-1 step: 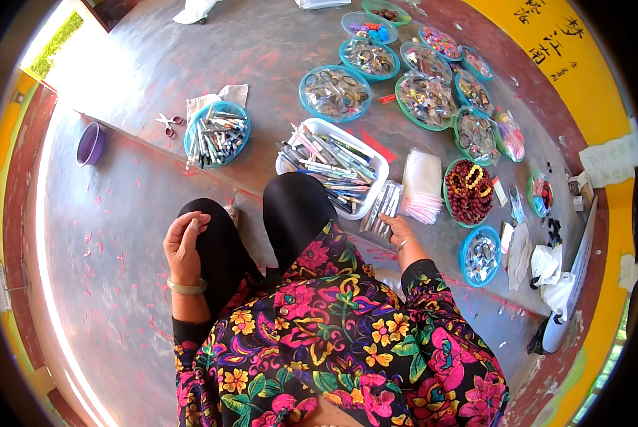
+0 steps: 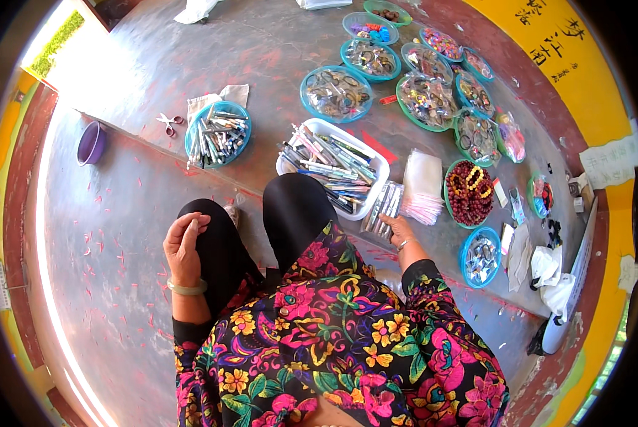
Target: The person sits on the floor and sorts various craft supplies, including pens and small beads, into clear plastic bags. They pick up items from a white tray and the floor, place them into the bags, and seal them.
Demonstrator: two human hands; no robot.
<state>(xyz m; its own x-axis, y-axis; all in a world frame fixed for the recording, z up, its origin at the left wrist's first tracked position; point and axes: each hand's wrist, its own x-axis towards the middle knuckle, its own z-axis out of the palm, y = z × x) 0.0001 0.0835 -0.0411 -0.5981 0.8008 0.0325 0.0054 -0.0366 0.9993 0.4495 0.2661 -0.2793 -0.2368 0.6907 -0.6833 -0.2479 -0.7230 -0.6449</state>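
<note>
My right hand point(image 2: 399, 229) grips the lower end of a clear plastic packet of pens point(image 2: 384, 201), fingers curled at its edge. The packet lies against the right side of a white plastic basket point(image 2: 384, 169) heaped with loose pens point(image 2: 333, 162). Over my left knee, my left hand point(image 2: 184, 238) is held with thumb and fingers pinched together. Whether anything small is between those fingertips cannot be made out. Just right of the packet sits a stack of clear plastic sleeves point(image 2: 422, 174) with pinkish lower ends.
A blue basket point(image 2: 247, 134) of pens stands front left, with scissors point(image 2: 168, 122) beside it and a purple bowl point(image 2: 91, 144) farther left. Several baskets of bagged trinkets point(image 2: 337, 94) spread far right. Dark red beads point(image 2: 468, 199) and a blue basket of small packets point(image 2: 481, 256) lie right.
</note>
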